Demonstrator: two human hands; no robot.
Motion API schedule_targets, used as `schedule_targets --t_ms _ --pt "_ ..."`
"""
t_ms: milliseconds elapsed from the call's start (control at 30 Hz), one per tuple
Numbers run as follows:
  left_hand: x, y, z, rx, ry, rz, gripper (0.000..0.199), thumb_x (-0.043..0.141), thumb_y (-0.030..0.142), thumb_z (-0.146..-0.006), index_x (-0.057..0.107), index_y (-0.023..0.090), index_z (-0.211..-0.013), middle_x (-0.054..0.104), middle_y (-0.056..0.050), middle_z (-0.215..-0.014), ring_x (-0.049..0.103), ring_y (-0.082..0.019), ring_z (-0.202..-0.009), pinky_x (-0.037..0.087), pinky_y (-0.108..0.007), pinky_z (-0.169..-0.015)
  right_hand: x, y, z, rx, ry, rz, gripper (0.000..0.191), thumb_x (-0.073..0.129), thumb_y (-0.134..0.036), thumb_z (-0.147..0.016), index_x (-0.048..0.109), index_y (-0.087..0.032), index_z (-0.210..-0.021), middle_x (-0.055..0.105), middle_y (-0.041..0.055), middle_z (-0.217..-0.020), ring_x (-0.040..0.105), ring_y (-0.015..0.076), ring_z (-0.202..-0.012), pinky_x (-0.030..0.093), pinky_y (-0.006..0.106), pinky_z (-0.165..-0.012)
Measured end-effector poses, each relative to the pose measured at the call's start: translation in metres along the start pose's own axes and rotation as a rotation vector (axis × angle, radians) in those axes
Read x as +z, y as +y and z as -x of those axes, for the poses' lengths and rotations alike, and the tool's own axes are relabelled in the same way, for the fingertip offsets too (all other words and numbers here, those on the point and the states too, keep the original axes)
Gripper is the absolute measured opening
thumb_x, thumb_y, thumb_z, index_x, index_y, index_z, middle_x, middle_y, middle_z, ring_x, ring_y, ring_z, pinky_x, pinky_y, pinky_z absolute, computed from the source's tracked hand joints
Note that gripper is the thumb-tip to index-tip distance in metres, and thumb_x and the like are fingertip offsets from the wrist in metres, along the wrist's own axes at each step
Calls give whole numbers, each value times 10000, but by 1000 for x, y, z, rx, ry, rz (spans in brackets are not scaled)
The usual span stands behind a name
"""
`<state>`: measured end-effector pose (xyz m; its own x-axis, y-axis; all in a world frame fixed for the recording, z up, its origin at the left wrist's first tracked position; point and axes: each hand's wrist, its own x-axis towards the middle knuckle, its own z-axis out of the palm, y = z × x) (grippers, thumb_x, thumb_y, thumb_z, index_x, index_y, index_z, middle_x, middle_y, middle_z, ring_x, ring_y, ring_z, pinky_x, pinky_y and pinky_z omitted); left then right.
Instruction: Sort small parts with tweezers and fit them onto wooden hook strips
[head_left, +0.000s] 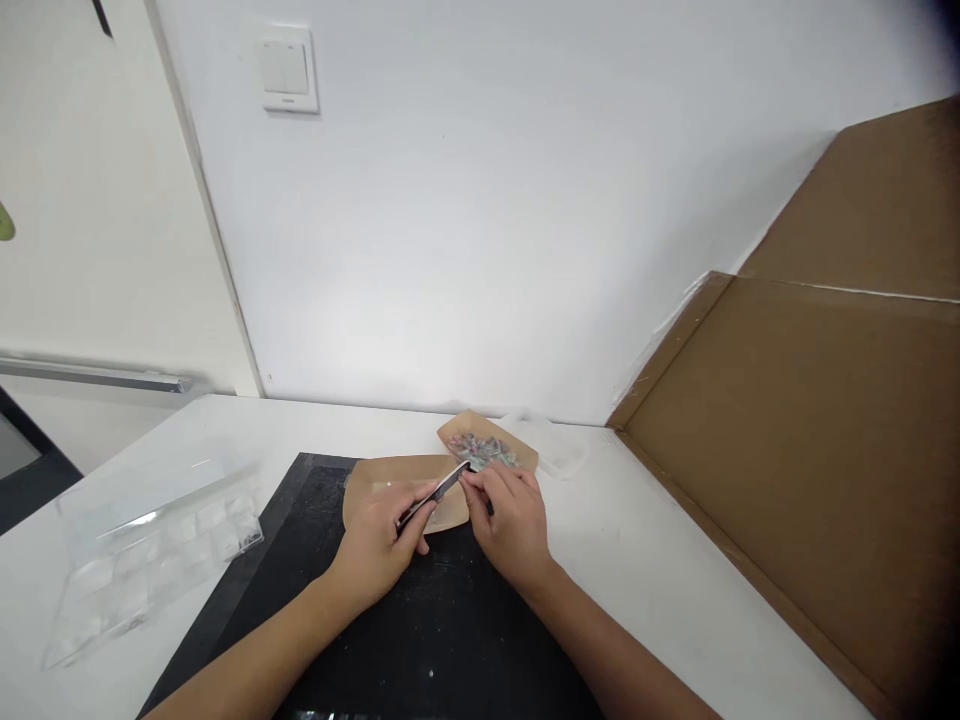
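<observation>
My left hand (384,535) is closed around a slim dark bar with a pale edge (450,482), which slants up to the right. What kind of thing the bar is I cannot tell. My right hand (514,515) has its fingers pinched together at the bar's upper end; anything small between them is hidden. Beneath the hands lies a brown paper tray (364,478), with something clear and small inside. Just behind my right hand, a second brown paper tray (527,452) holds a clear bag of small pink and grey-green pieces (480,447).
A clear plastic compartment box (154,575), its lid raised, stands at the left on the white table (622,560). A black mat (442,630) lies under my arms. Crumpled clear plastic (555,447) rests near the wall. Large cardboard panels (810,430) rise along the right.
</observation>
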<state>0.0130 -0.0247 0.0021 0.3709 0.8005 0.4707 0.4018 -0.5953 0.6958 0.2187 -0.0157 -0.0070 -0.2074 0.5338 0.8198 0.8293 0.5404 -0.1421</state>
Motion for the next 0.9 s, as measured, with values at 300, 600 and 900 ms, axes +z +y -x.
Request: schedule_targets --t_ms 300,600,900 --pt "2 -2 2 -55 -3 39 321 511 341 -1032 685 240 -1283 759 2 -921 663 -100 -570 526 -260 -762 1 -12 5 -74 -81 -64 164 544 -193 -1010 598 -213 -856 616 -12 -732 563 143 -686 369 321 -779" --pt "1 -1 1 -34 -19 27 354 497 333 -1042 650 242 -1348 743 7 -827 669 -118 -603 515 -277 -782 0 3 0 22 14 -29 168 545 -197 -1017 601 -213 -859 592 -11 -699 546 152 -676 394 329 -795" --pt "-1 1 1 -35 1 2 348 509 324 -1035 662 227 -1332 703 28 -709 672 -128 -622 509 -250 -738 -2 -7 2 -37 -49 -54 140 567 -202 -1009 634 -210 -886 618 -10 -731 569 144 -693 374 323 -789"
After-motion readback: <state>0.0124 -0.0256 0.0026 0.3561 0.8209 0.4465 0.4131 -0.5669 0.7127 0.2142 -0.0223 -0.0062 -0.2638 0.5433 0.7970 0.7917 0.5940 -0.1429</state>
